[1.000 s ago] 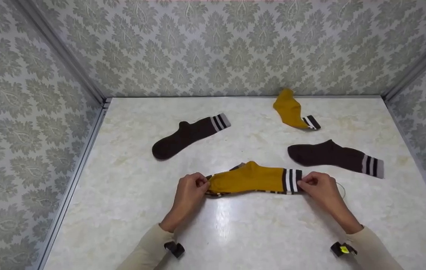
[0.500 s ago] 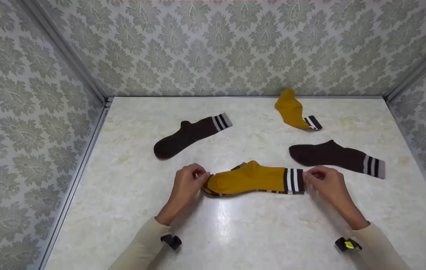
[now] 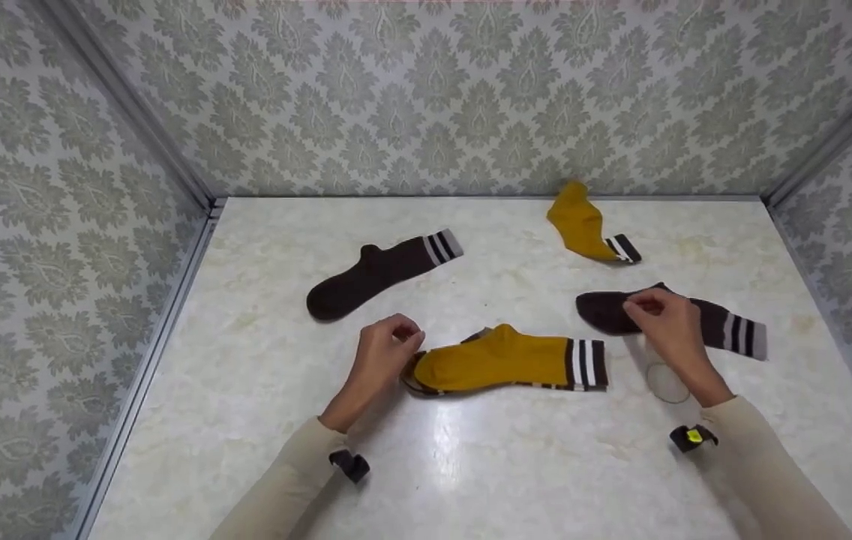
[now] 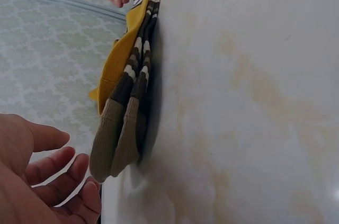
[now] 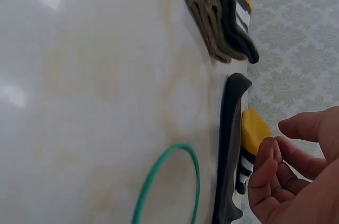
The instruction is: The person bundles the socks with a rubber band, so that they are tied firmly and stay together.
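In the middle of the table a mustard sock (image 3: 501, 360) with a white-striped dark cuff lies flat on top of patterned socks (image 4: 127, 123), whose brown toes show in the left wrist view. My left hand (image 3: 381, 356) is beside the toe end, its fingers loosely bent and apart from the fabric. My right hand (image 3: 670, 326) hovers over a dark brown sock (image 3: 602, 311) with a grey striped cuff, thumb and fingers bent, holding nothing; the right wrist view shows a gap between thumb and fingertips. Near that wrist is a thin green loop (image 5: 148, 184).
Another dark brown sock (image 3: 366, 277) lies at the back left of the table (image 3: 246, 420). A bent mustard sock (image 3: 580, 225) lies at the back right, its toe by the patterned wall (image 3: 433, 97).
My right hand has left the mustard sock's cuff and moved up and right, over the dark sock. My left hand has let go of the toe end and moved up slightly.
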The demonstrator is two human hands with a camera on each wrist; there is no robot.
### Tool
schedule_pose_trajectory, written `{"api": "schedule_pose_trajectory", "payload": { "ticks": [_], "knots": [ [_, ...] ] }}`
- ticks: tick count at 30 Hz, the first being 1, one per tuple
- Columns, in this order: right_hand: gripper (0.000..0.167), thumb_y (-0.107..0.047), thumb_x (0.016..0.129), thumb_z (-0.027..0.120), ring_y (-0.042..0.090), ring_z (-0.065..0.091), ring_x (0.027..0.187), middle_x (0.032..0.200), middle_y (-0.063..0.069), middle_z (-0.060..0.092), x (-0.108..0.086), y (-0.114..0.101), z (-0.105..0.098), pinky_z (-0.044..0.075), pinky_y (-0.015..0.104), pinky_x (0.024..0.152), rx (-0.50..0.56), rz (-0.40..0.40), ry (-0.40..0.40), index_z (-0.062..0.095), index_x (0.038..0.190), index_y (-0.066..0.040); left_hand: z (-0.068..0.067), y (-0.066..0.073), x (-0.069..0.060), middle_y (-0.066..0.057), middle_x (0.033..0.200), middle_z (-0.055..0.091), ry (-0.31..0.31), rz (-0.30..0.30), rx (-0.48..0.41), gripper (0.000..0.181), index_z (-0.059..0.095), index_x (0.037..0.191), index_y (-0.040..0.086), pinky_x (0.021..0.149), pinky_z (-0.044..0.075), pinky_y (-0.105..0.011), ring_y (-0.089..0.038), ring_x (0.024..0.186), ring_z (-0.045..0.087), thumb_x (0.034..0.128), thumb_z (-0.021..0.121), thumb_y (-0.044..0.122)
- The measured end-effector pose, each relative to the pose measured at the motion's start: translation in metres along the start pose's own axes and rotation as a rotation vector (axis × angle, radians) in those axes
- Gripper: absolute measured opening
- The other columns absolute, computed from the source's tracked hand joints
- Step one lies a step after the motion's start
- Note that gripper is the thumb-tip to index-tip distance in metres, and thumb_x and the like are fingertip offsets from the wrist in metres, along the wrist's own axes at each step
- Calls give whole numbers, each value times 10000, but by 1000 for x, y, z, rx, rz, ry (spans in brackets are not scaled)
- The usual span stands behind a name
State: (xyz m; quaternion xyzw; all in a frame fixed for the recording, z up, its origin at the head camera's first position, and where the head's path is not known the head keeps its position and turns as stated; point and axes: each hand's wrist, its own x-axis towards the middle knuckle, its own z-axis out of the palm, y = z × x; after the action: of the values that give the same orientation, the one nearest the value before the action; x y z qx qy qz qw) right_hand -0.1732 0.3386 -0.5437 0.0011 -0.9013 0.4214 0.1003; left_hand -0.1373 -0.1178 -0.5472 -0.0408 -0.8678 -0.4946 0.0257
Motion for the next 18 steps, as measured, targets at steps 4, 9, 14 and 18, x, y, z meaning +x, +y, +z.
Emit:
{"api": "schedule_pose_trajectory", "payload": {
  "ticks": [4,9,14,18],
  "knots": [
    [185,-178,1032,785,11,651,810,1017,171,799,16,2,2,488,130,715,-28,16,20,822,1102,-11,3,-1,7,-30,916,761,-31,-15,-20,40,802,985,75,835,572,-377,-210,878,667,1009,781,98],
    [165,-125,1015,779,-15,612,789,1007,195,793,36,3,7,462,132,732,-47,9,41,815,1093,16,8,-5,16,-41,968,783,-57,-17,-28,60,818,1031,69,855,596,-395,-211,909,695,1020,772,106],
    [193,-94,1006,763,40,654,831,1059,224,791,54,6,12,458,116,728,-57,10,32,805,1132,47,13,-7,23,-58,1007,798,-88,12,-25,88,822,1069,47,911,600,-415,-226,950,714,1027,764,97],
    [267,-111,1007,736,293,734,975,1147,262,766,68,7,14,483,181,771,-67,41,11,775,1197,72,16,-6,26,-58,1031,795,-104,8,-19,114,820,1107,36,932,601,-422,-224,969,708,1037,757,99]
  ]
}}
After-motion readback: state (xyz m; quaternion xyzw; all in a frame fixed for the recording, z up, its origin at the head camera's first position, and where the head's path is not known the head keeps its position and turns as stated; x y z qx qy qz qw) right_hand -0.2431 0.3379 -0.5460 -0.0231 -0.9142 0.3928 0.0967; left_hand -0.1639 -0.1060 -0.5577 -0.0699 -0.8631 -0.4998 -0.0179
